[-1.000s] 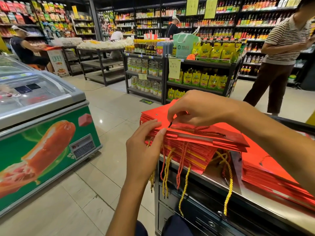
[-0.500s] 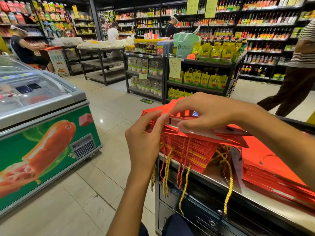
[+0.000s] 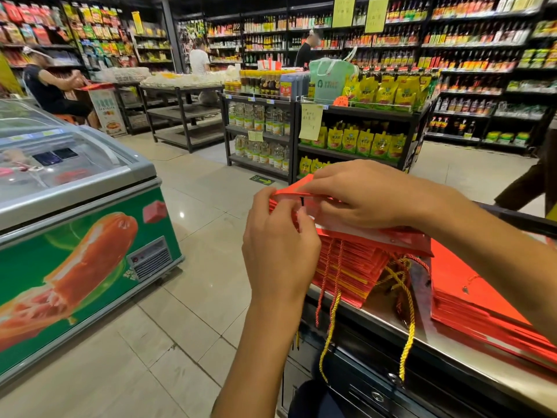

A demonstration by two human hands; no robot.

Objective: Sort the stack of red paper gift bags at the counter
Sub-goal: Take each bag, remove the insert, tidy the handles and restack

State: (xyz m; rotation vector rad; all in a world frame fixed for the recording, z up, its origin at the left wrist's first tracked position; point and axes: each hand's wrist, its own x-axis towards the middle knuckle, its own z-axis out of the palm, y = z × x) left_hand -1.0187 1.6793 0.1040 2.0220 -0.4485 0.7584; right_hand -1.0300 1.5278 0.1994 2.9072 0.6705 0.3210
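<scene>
On the steel bench [image 3: 422, 328] lay stacked red gift bags [image 3: 352, 267]; left hand [image 3: 278, 251] and right hand [image 3: 361, 197] both pinched the top bag [image 3: 376, 232].

Left hand [image 3: 278, 251]: bare, no glove, ring or watch is seen; short, unpainted nails are shown on the thumb and fingers
Left forearm [image 3: 259, 351]: uncovered up to the lower frame edge; no sleeve, band or bracelet is seen along it
Right hand [image 3: 366, 196]: bare, without glove or jewellery; knuckles and the back of the hand are shown
Right forearm [image 3: 500, 251]: uncovered as far as the right frame edge, no cuff being visible
Lower body [image 3: 313, 399]: dark blue clothing is glimpsed between the arms at the bottom edge; its type cannot be told
</scene>
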